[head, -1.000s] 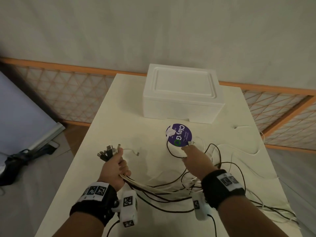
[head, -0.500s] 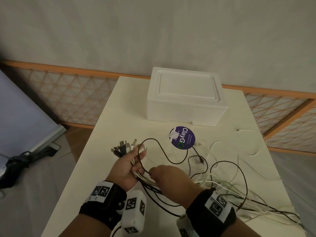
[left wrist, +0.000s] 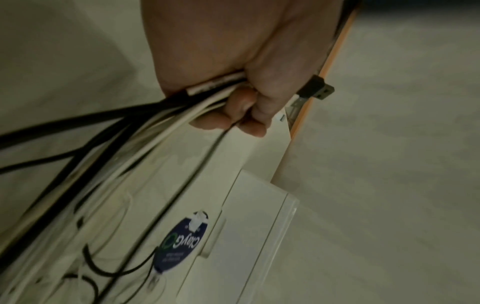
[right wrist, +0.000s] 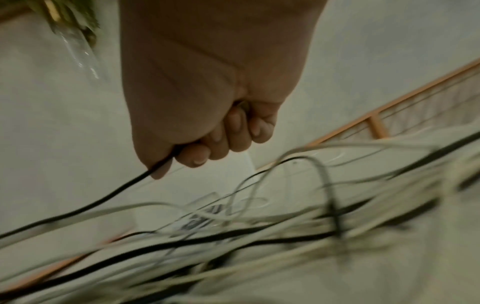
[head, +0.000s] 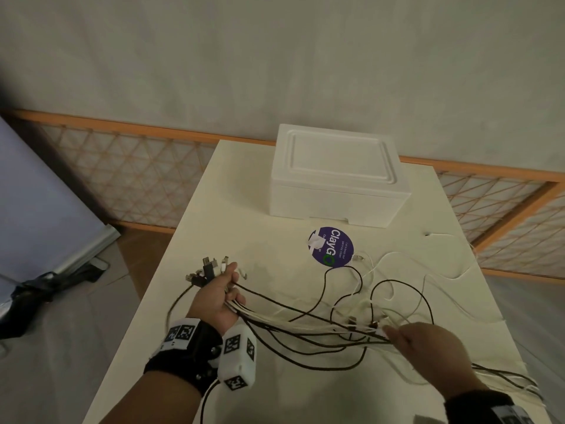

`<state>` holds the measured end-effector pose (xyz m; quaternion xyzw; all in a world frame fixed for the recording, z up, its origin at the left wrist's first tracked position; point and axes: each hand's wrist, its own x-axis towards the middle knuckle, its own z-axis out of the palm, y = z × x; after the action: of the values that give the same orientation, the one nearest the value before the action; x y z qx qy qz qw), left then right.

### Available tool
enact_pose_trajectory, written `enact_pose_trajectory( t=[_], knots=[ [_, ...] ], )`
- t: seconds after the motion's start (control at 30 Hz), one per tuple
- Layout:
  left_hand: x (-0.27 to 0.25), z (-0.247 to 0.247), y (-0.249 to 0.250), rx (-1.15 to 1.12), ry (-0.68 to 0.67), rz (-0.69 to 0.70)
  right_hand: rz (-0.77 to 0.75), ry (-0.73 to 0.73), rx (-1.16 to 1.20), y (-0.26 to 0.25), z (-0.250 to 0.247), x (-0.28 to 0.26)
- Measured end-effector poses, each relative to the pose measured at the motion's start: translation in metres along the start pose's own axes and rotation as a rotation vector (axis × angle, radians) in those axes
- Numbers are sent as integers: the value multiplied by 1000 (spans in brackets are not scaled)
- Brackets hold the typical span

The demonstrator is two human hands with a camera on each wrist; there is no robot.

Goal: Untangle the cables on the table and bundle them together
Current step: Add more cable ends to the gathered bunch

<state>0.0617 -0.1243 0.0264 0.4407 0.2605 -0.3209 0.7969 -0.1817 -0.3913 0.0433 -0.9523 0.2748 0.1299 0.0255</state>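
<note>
Several black and white cables [head: 308, 319] run across the white table [head: 263, 240]. My left hand [head: 218, 293] grips a bunch of them near their plug ends [head: 208, 269], which fan out past my fingers; the left wrist view shows the fingers [left wrist: 233, 115] curled round the cable bunch [left wrist: 130, 123] and a black USB plug [left wrist: 315, 87] sticking out. My right hand [head: 425, 347] is at the right, fingers curled round a black cable [right wrist: 124, 185] that leads back toward the left hand. Loose loops [head: 394, 289] lie tangled between and beyond the hands.
A white foam box [head: 336, 175] stands at the back of the table. A round purple sticker [head: 331, 246] lies in front of it. Cable tails [head: 504, 384] trail off the table's right edge. Orange lattice railing [head: 137, 166] runs behind; floor lies left.
My right hand has slid from beside the left hand out to the right along the cables, drawing them straighter. The left hand keeps its grip on the plug ends.
</note>
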Motion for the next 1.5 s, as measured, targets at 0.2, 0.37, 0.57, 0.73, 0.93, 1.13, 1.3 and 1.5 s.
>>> enact_pose_trajectory(
  t=[0.2,0.37,0.57,0.73,0.93,1.13,1.3,1.5],
  knots=[
    [5,-7,2,4,35,64,245,101,40,67,18,17],
    [13,-15,14,19,83,99,416,81,51,103,24,24],
    [6,-10,11,110,100,99,355,105,-170,74,11,43],
    [-13,24,-4,212,-95,8,-253,380,303,-69,-21,64],
    [-21,45,-11,278,-140,76,-518,-357,282,-178,-27,52],
    [0,4,11,-24,51,69,-473,-163,-24,-111,-15,52],
    [8,-6,9,-147,75,93,-331,-265,152,-73,-1,54],
    [12,4,-12,40,105,31,-13,-100,704,-53,27,95]
  ],
)
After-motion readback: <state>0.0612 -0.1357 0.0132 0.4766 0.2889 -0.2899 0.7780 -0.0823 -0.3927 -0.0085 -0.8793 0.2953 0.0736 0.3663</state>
